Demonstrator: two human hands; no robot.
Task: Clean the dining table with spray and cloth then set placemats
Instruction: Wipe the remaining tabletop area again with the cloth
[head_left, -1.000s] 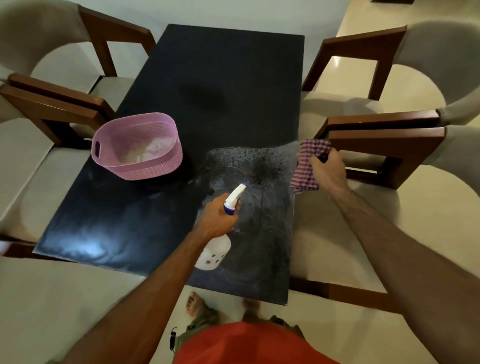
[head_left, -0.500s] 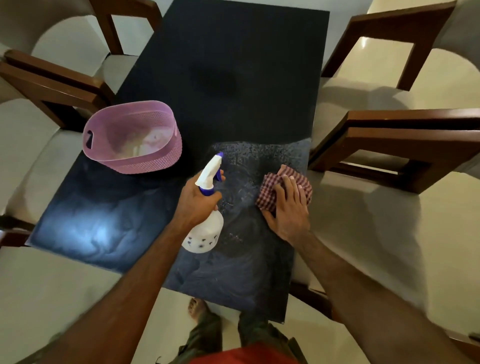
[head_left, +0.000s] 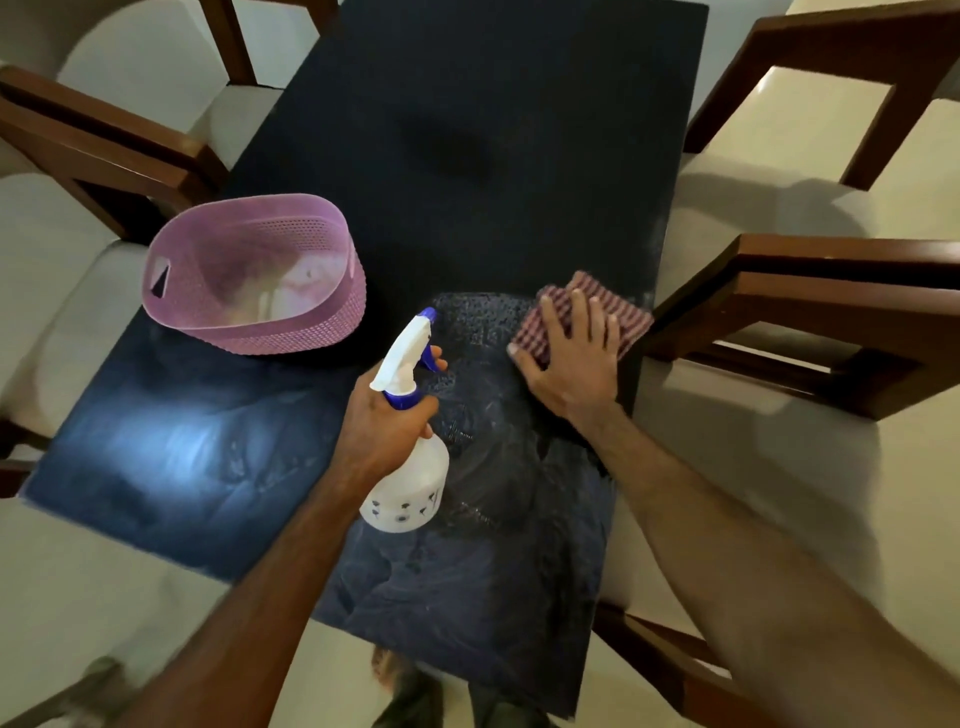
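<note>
The left hand (head_left: 387, 421) gripped the neck of the spray bottle (head_left: 408, 441), fingers curled round it, one fingertip at the blue trigger, above the table (head_left: 493, 130). The right hand (head_left: 574, 358) lay flat with fingers spread, pressing the checked cloth (head_left: 621, 312) on the table near its right edge. The pink basket (head_left: 254, 288) stood on the table, left of the bottle.
</note>
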